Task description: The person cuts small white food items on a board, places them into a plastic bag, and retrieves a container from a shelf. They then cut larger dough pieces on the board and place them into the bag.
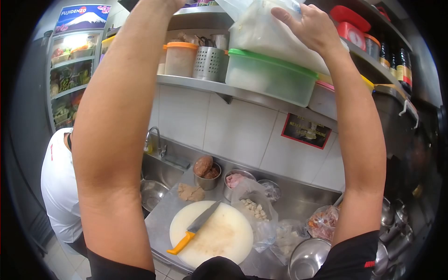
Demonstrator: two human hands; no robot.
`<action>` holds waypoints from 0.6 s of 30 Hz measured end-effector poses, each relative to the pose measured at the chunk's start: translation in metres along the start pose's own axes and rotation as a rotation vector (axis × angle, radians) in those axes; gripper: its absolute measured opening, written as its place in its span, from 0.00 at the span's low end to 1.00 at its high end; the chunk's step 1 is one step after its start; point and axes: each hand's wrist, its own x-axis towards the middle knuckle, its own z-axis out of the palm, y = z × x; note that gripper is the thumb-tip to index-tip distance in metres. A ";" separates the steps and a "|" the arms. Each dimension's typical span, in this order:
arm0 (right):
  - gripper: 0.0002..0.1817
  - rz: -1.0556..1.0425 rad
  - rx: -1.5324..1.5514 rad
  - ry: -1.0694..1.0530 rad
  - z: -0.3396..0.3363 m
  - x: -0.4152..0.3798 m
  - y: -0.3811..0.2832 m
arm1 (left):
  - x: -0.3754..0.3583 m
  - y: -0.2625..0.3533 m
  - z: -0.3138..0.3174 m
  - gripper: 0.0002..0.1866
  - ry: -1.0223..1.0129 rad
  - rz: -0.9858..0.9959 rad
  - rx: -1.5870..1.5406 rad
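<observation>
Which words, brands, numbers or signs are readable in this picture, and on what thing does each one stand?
"FUJIDENZO": on the header panel of the glass-door fridge.
Red-bordered wall sign: has lettering, too blurred to read surely.
Dark bottles on the upper shelf: labels too small to read.
Black right sleeve: red lettering, unreadable.
White shirt: small red mark, unreadable.
No number can be read.

knife handle (182, 243): orange | low tub lid (273, 63): green
</observation>
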 end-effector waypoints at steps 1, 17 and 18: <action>0.44 0.011 -0.040 -0.021 0.004 0.003 -0.002 | -0.007 0.009 -0.002 0.15 -0.015 0.031 -0.015; 0.54 0.264 -0.271 -0.229 0.140 0.018 0.001 | -0.122 0.146 -0.079 0.27 0.110 0.418 0.274; 0.56 0.286 -0.275 -0.224 0.147 0.013 0.001 | -0.140 0.125 -0.066 0.27 0.157 0.510 0.379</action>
